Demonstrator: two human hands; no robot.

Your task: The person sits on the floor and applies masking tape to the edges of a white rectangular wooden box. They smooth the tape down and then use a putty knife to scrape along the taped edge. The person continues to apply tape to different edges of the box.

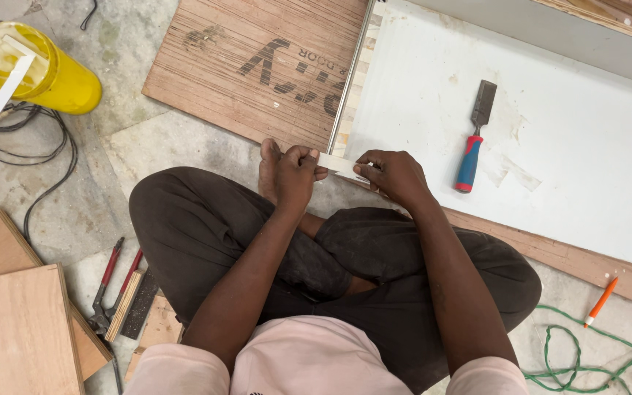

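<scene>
Mottled stone floor (pixel 177 143); left hand (pixel 294 175) and right hand (pixel 396 175) each pinch a thin, flat white strip (pixel 336 164).

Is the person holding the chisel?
No, the chisel lies on the white board; both hands, left and right, hold a white strip.

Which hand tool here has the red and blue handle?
The chisel lying on the white panel, right of the right hand. The pliers by the wood offcuts have plain red handles.
</scene>
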